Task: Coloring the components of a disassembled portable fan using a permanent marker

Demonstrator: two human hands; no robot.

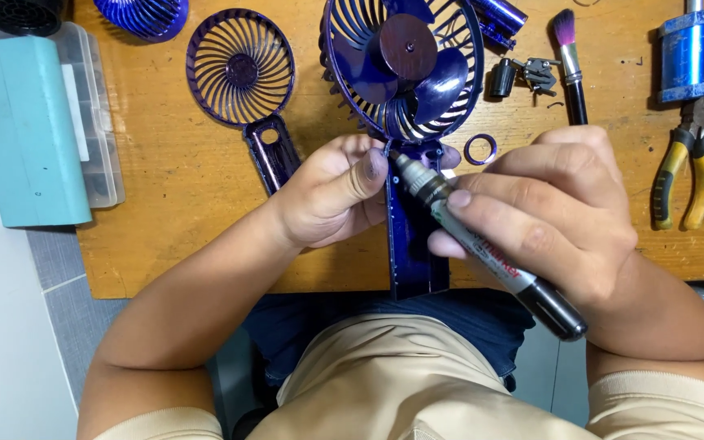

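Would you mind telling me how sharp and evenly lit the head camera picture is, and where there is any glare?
Head view: sharp and evenly lit overall; soft shadows lie under the left hand and right hand; glare streaks the fan blades and blue metal cylinder; the marker is in focus; edges bend slightly outward, as with a wide lens.

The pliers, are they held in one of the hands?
No, the pliers lie on the table at the right, apart from both hands.
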